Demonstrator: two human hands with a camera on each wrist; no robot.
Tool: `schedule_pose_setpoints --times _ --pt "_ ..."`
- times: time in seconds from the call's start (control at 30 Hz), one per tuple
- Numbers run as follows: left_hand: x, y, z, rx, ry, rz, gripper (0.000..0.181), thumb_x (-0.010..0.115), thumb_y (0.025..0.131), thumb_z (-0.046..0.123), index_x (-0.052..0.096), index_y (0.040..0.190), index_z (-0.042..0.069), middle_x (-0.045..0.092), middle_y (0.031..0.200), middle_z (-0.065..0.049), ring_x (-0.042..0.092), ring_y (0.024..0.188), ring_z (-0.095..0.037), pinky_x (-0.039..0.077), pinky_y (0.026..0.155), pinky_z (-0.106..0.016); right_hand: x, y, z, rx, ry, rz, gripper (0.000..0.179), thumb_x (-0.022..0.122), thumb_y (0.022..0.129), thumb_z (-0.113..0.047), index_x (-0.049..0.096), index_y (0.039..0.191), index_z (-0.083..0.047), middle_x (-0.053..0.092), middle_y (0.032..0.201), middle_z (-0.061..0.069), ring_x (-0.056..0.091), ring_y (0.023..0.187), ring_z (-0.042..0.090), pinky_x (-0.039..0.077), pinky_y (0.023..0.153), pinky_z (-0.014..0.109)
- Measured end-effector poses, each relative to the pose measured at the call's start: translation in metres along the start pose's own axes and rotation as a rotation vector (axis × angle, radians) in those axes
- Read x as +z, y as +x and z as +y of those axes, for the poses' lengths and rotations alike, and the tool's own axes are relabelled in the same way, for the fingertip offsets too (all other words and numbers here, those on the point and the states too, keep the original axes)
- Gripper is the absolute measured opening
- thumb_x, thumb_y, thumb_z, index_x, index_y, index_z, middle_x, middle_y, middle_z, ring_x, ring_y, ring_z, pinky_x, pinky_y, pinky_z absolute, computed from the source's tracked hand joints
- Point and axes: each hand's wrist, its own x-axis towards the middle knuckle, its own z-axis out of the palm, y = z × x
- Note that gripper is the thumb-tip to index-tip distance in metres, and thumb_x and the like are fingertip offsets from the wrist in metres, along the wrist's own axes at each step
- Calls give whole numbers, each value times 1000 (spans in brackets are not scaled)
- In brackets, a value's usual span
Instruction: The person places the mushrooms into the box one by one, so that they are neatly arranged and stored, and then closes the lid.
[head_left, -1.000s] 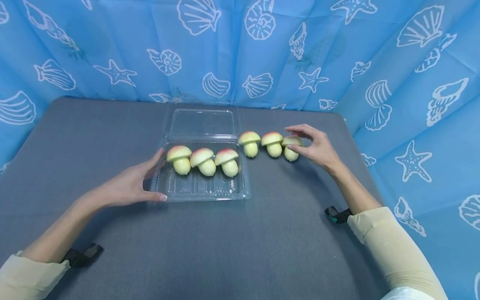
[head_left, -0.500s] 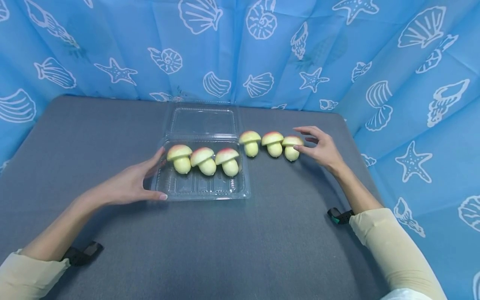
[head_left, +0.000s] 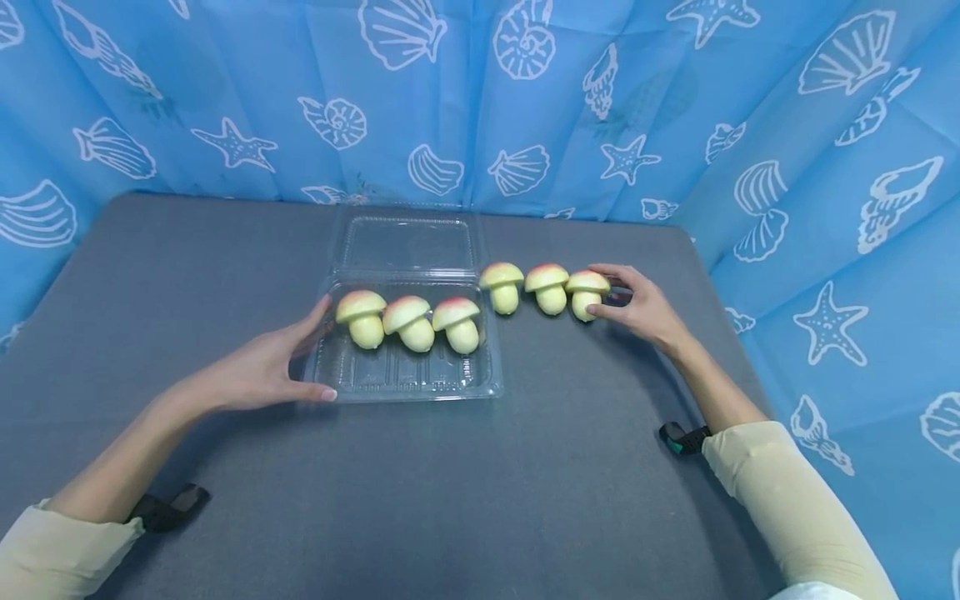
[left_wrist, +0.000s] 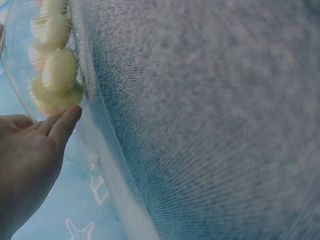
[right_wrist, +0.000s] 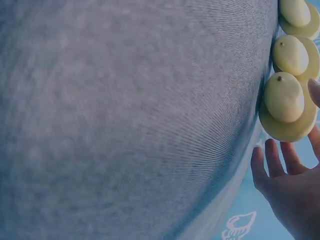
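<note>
A clear plastic clamshell box [head_left: 405, 379] lies with its lid folded back, three mushroom-shaped pieces [head_left: 406, 321] in a row inside. My left hand [head_left: 258, 371] spans the box's left side, fingers and thumb spread, touching its edge. Right of the box stand three more such pieces, cream with pink-tinged caps. At the rightmost mushroom-shaped piece [head_left: 585, 292] is my right hand [head_left: 645, 308], its thumb by the stem and forefinger behind the cap. In the right wrist view the other fingers are extended beside that piece [right_wrist: 285, 100]; firm contact cannot be told.
The open lid [head_left: 408, 242] reaches toward the far edge of the grey cloth-covered table [head_left: 450, 500]. A blue curtain [head_left: 480, 100] with white shells and starfish hangs behind and to the right. Two pieces [head_left: 504, 287] stand between the box and my right hand.
My right hand first drew back to the right from the rightmost piece, then lowered round its right side. My left hand and the box have stayed in place.
</note>
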Motion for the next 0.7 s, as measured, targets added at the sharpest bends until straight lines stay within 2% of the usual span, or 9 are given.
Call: schedule_pose_setpoints --times 0.17,0.3,0.37,0.53,0.7 --pt "0 0 0 -2 -5 2 125 82 80 45 -11 159 18 22 159 -24 33 141 -42 29 114 -55 1 5 4 19 6 -70 75 75 90 -10 35 153 -8 38 150 21 43 131 43 39 108 56" --pt "0 1 0 0 -19 2 125 82 80 44 -11 159 18 22 159 -24 33 140 -43 27 115 -55 2 2 -21 37 -14 -84 75 73 91 -7 32 153 -3 38 148 27 43 129 48 39 106 59" --pt "-1 1 0 3 -20 1 125 82 80 43 -11 159 17 22 159 -24 33 140 -43 28 115 -55 1 3 -21 42 -32 -78 75 72 91 -6 32 153 -3 39 147 27 44 128 48 40 105 59" --pt "-1 1 0 10 -13 1 124 82 80 44 -10 159 16 21 160 -23 32 142 -41 27 115 -55 1 7 3 28 -54 -43 75 75 90 -13 36 154 -11 42 148 19 48 128 42 42 105 54" --pt "0 -1 0 16 -18 -5 124 81 80 47 -9 159 13 18 161 -22 32 142 -40 27 115 -54 -2 5 6 53 -41 -9 74 76 89 -16 39 153 -16 44 146 16 50 123 38 43 102 53"
